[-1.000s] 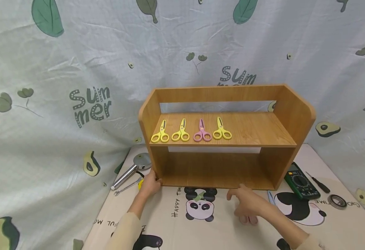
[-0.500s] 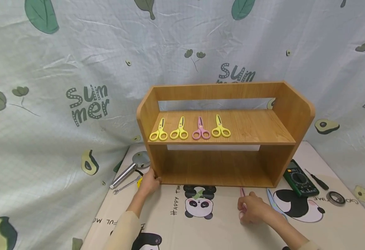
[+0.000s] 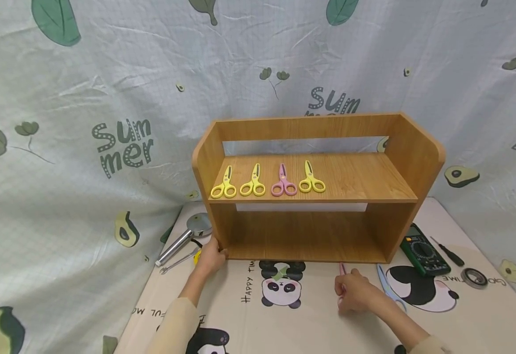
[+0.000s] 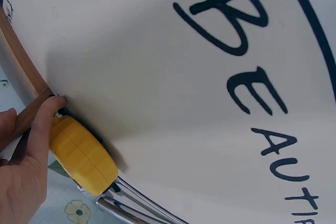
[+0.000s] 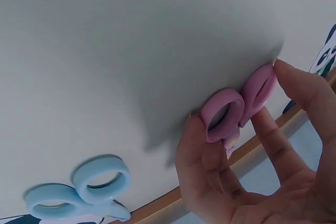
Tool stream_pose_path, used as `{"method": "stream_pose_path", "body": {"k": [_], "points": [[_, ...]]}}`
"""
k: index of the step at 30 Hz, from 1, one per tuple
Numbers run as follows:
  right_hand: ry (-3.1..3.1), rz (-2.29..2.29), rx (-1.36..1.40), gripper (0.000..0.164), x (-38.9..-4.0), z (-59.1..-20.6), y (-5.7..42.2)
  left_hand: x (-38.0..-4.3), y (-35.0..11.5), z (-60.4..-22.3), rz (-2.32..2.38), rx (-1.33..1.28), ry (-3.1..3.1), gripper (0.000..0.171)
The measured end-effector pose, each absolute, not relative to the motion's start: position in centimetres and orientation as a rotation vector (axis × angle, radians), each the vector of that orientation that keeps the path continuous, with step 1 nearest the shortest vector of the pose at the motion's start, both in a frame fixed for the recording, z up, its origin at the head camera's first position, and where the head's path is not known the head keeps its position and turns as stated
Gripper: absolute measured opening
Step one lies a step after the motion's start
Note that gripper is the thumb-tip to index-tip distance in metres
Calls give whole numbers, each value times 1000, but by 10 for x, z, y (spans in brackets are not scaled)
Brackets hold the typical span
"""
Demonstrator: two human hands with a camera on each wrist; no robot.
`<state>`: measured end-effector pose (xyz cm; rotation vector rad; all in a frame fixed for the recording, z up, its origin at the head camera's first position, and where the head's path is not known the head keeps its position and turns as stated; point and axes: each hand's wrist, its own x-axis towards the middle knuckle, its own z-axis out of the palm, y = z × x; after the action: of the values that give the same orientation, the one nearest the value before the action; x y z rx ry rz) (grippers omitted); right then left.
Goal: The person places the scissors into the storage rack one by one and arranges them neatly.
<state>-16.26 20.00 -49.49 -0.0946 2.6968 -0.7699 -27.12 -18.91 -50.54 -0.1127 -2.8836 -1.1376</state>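
Note:
A two-tier wooden shelf (image 3: 364,177) stands on the table. Its lower left corner is gripped by my left hand (image 3: 211,256), thumb on the front edge; the left wrist view shows these fingers beside a yellow tape measure (image 4: 84,153). In front of the shelf, my right hand (image 3: 356,291) pinches pink scissors (image 5: 237,108) by their handle loops, blades pointing toward the shelf. Pale blue scissors (image 3: 386,285) lie just right of that hand. On the upper tier rest three yellow scissors (image 3: 312,184) and one pink pair (image 3: 283,186), in a row with tips backward.
Left of the shelf lie a chrome handheld shower head (image 3: 199,224) and a wrench (image 3: 180,260). On the right are a green multimeter (image 3: 425,250), a screwdriver (image 3: 454,258) and a roll of black tape (image 3: 464,277). A printed curtain (image 3: 165,88) hangs behind.
The right hand, earlier hovering over the pink scissors on the table with fingers spread, has come down and now pinches their handles. The left hand keeps its grip on the shelf corner.

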Motion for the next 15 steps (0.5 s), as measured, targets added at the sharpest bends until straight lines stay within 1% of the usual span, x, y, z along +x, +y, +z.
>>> {"method": "stream_pose_path", "body": {"k": [8,11,15], "points": [[2687,-763,-92,35,-164,-492,198,-271,-191,-504,-1101,-77,-2928,34],[2693,-750,-104,36,-163,-493,196,-272,-190,-505,-1106,-86,-2917,36],[2712,-713,-112,38,-163,-494,194,-272,-190,-506,-1132,-101,-2899,44]]}}
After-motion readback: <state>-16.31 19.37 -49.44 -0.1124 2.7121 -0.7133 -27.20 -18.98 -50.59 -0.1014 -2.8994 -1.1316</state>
